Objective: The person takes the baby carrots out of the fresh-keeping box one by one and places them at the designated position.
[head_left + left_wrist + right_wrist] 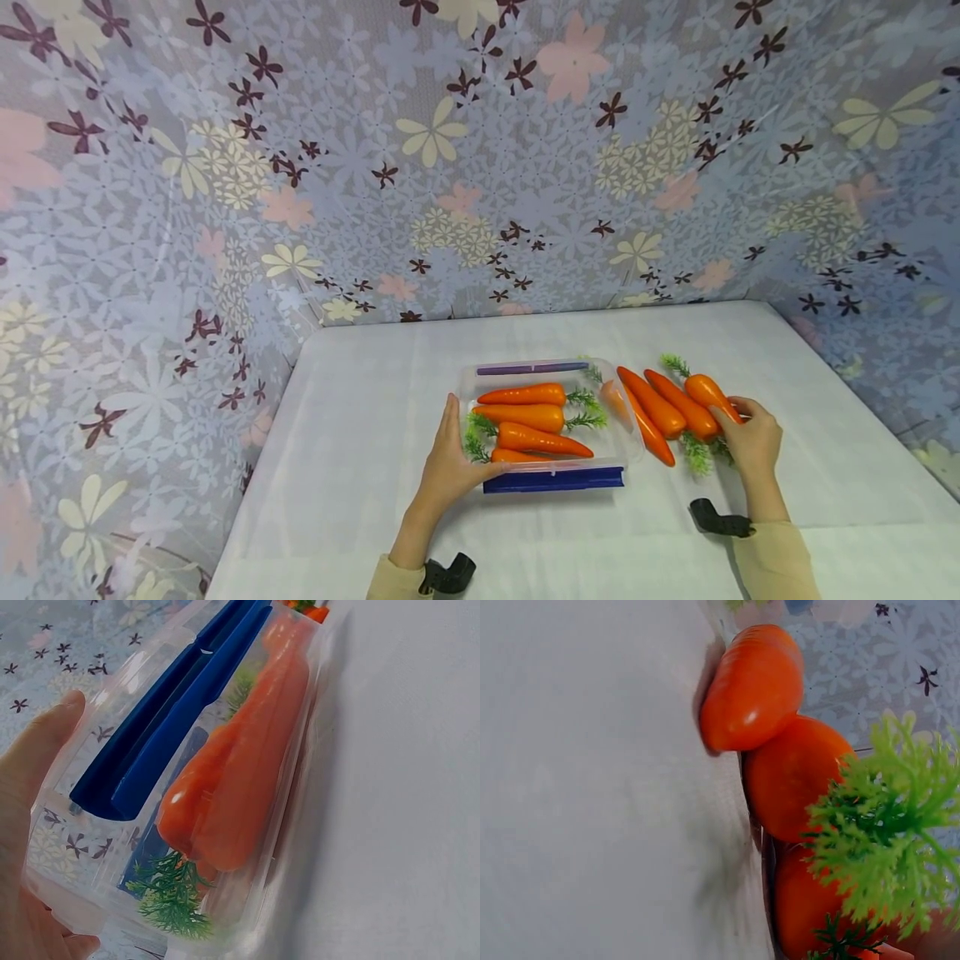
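Note:
A clear plastic box [633, 446] with blue latches [555, 480] sits mid-table, several orange carrots [525, 415] with green tops lying inside it. My left hand [444, 468] grips its near left corner, thumb along the front rim and fingers up the left wall. Through that wall, the left wrist view shows a carrot [247, 765] and its leafy top [176, 896]. To the right of the box, my right hand [756, 437] pinches a carrot [705, 392] by its narrow end, its green top pointing away. Just left of that hand lie loose carrots [651, 402].
In the right wrist view, carrot ends [754, 690] and a feathery green top [889, 817] crowd the hand's side. White cloth covers the table [360, 433]. Flower-patterned fabric [480, 183] rises behind the table's back edge and at both sides.

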A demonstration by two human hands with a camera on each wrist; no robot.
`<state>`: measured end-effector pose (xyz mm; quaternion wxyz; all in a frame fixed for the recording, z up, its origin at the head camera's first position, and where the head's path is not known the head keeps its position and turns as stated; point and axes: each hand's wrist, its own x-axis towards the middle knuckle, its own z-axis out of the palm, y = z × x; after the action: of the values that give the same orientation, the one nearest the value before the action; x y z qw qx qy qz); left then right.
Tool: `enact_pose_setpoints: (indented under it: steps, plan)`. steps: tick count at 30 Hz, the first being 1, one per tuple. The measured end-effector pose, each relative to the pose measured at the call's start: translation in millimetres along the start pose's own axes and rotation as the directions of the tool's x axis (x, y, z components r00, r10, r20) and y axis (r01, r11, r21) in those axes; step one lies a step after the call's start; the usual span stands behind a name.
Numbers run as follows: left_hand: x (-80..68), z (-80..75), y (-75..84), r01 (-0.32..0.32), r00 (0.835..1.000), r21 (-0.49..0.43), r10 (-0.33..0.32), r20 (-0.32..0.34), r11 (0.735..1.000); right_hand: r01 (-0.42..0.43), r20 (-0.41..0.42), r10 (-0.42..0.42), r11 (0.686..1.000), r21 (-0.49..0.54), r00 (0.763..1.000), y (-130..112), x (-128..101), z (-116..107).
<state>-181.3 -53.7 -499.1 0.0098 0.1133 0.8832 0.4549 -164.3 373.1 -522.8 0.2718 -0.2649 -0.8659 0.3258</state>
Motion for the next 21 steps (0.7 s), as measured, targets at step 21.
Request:
enact_pose_setpoints:
  steps: [21]
  plan:
    - [0.1, -1.0, -1.5, -0.023, 1.0, -0.027, 0.024, 0.002, 0.999, -0.173, 0.117, 0.164, 0.983, 0.065, 0.979, 0.0, 0.0, 1.3]
